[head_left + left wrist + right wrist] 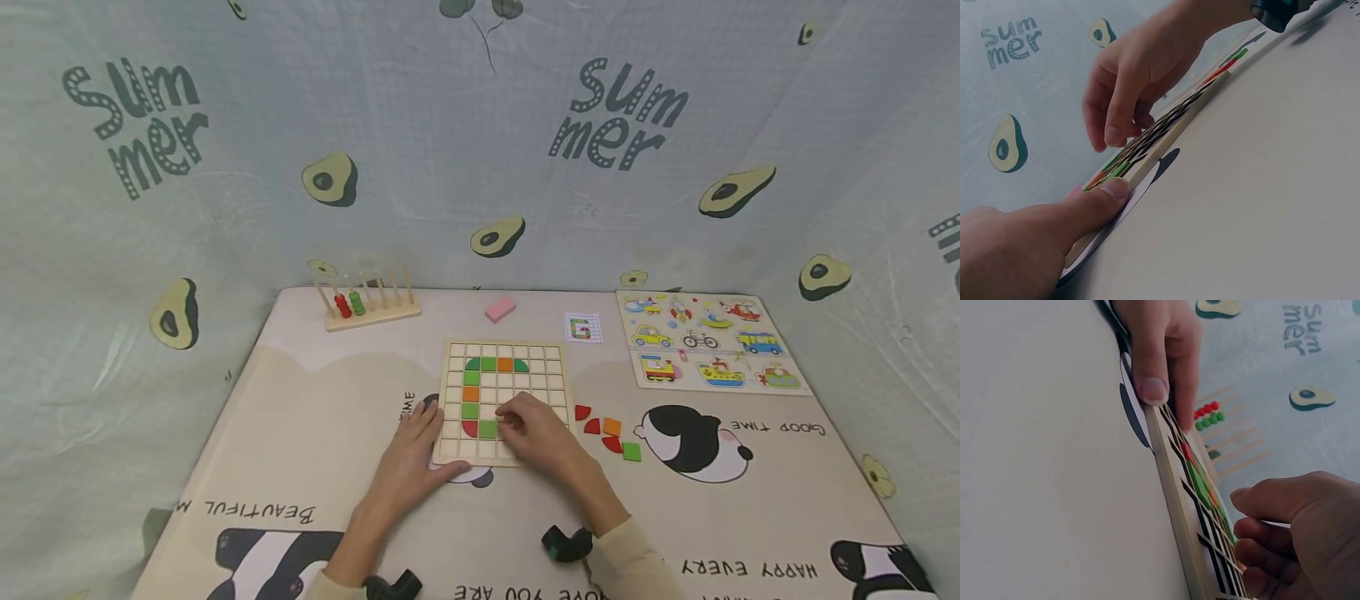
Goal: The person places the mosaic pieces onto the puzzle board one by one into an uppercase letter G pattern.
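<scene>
Grid board [555, 360], just one, lies between the left and right edges of the tabletop [697, 518]. Nine colored pieces [470, 411] show on it. Five loose pieces [612, 427] lie just right: three red, one orange, one green. The left hand [415, 450] has its grip spread on the board's near left corner. The right hand [542, 437] has its grip half curled over the board; I can't tell if it holds anything.

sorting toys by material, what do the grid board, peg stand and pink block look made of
Grid board: probably wood, matte; its edge is pale tan and looks unpainted.
Peg stand: likely wood, matte and bare-looking, by its pale tan colour.
Pink block: perhaps foam or rubber, evenly coloured with no clear shine, but too small to be sure.
</scene>
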The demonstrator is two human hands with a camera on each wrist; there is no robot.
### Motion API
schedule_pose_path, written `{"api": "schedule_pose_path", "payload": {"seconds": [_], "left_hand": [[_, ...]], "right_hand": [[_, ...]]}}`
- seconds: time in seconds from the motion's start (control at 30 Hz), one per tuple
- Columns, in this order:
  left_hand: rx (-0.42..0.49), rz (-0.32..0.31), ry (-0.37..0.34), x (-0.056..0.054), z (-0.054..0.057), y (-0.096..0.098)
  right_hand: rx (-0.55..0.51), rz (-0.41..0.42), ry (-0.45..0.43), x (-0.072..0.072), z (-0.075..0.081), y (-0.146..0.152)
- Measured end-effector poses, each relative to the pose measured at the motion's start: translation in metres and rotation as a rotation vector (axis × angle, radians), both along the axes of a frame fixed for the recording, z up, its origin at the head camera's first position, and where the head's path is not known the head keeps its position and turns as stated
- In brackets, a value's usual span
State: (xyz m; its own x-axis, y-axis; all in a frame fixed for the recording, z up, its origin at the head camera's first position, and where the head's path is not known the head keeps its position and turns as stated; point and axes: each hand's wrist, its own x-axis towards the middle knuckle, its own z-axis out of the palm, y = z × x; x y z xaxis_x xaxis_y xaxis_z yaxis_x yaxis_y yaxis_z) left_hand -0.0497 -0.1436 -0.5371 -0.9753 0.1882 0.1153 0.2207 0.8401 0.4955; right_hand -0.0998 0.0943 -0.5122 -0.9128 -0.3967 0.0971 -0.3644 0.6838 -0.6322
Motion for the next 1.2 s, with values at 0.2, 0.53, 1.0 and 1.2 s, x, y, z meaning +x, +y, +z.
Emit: {"api": "schedule_pose_path", "payload": {"seconds": [0.2,0.53,1.0,1.2], "left_hand": [[-0.001,0.002,0.003,0.000,-0.001,0.000],[0.010,-0.005,0.005,0.000,0.000,0.001],[0.014,-0.003,0.022,0.002,0.002,0.002],[0.013,0.000,0.016,0.001,0.001,0.002]], "right_hand": [[0.017,-0.082,-0.013,0.000,0.005,0.012],[0.001,-0.124,0.023,-0.002,0.008,0.042],[0.011,-0.157,0.079,-0.001,0.008,0.084],[0.011,-0.187,0.036,-0.001,0.005,0.099]]}}
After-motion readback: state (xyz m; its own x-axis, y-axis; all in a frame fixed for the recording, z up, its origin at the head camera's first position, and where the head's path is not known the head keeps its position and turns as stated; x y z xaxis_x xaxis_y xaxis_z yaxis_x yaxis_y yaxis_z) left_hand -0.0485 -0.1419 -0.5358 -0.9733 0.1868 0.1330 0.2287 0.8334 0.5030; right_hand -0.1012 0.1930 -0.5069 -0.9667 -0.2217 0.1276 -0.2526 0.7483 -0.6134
